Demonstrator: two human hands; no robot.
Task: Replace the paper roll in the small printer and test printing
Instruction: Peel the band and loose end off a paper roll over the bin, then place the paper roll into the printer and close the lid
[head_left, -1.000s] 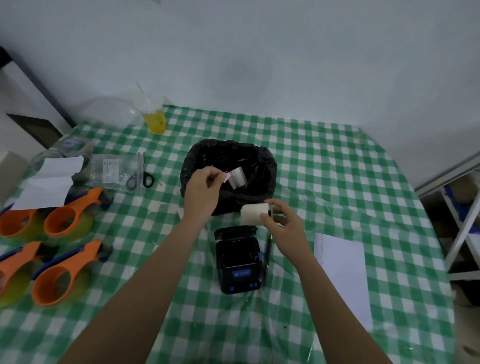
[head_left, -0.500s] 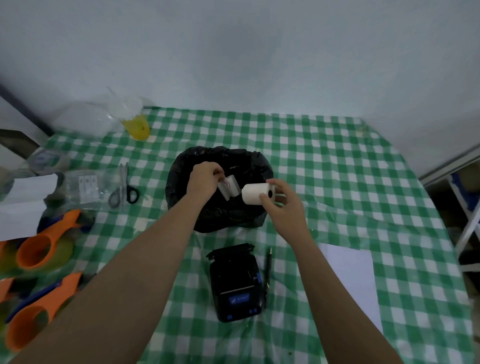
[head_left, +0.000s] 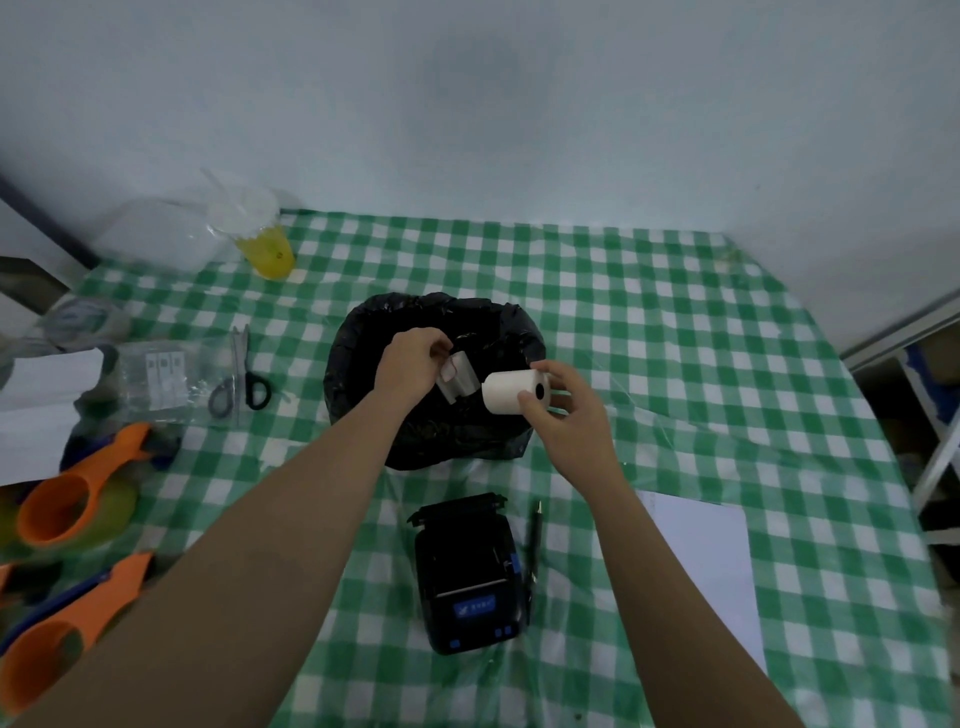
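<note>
A small black printer (head_left: 470, 571) lies on the green checked tablecloth (head_left: 675, 364) near me, its lid open at the far end. My right hand (head_left: 563, 415) holds a white paper roll (head_left: 511, 395) above the black bin bag (head_left: 363, 358). My left hand (head_left: 410, 371) pinches a small clear wrapper piece with a red mark (head_left: 457, 382) over the bag's opening, just left of the roll.
A black pen (head_left: 534, 540) lies right of the printer, a white sheet (head_left: 711, 566) further right. Scissors (head_left: 241, 389) and clear packets lie at left. Orange tape dispensers (head_left: 78, 493) sit at the left edge, a yellow-filled bag (head_left: 265, 249) at the back.
Both hands moved away from me, from above the printer to over the bin bag. The view tilted, so the printer sits lower in frame. The left hand kept the wrapper piece.
</note>
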